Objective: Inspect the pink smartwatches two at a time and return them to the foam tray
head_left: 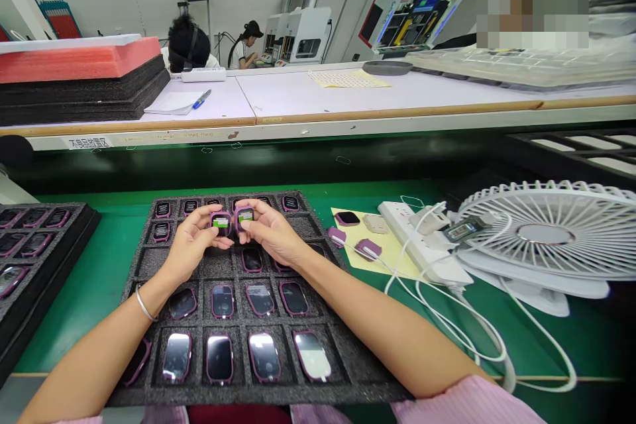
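Note:
My left hand (191, 242) grips a purple-framed smartwatch (220, 223) between thumb and fingers, its screen lit with a green band. A second smartwatch (244, 217) with a similar lit screen is pinched in my right hand (273, 235). The two watches are held side by side above a black foam tray (186, 358). Several more purple watches sit in the tray's compartments, among them one dark-screened watch (220, 358) near the front. In the back rows, some watches show white text on their screens. My forearms and hands hide part of the tray.
Another foam tray of watches (34, 245) lies at the left. To the right are a white power strip (422, 245) with cables, a white fan (544, 235) and a yellow sheet (358, 258) bearing watches. A raised shelf (288, 96) runs across the back, where two people sit beyond.

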Motion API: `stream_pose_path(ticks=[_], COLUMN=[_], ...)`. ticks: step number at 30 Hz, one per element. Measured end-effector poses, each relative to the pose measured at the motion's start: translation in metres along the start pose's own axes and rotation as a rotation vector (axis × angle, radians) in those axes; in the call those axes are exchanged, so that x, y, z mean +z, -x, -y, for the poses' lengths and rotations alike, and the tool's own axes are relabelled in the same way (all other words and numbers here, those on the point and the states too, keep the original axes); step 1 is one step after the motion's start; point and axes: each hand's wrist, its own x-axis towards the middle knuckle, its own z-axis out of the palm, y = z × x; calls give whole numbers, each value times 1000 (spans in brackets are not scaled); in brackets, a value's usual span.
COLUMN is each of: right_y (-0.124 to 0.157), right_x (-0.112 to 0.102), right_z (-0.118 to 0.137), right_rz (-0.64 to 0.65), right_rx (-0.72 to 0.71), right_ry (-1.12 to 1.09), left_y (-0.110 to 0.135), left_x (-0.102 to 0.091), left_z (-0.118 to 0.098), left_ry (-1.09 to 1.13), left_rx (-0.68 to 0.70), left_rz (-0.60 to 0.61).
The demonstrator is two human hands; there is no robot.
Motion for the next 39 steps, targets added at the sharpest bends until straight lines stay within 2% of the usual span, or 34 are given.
stream_pose_path(ticks=[13, 18, 22, 29, 34, 39], right_y=[-1, -17, -43, -80, -77, -65], right_x=[2, 6, 16, 44, 62, 69], right_z=[0, 12, 46, 132, 181, 206], right_rz=[1, 14, 53, 115, 180, 270], right_rx=[-12, -21, -93, -321, -415, -482], right_ry=[24, -32, -35, 73, 118, 184], left_y=[-2, -13, -29, -52, -51, -45], left_x=[0, 0, 2, 20, 34, 42], left_z=[-2, -20, -57, -134, -170, -188], left_ry=[61, 91, 64, 5, -62, -95], left_rx=[-22, 15, 113, 419, 646, 743], left_rz=[-6, -11, 7, 23, 20, 40])
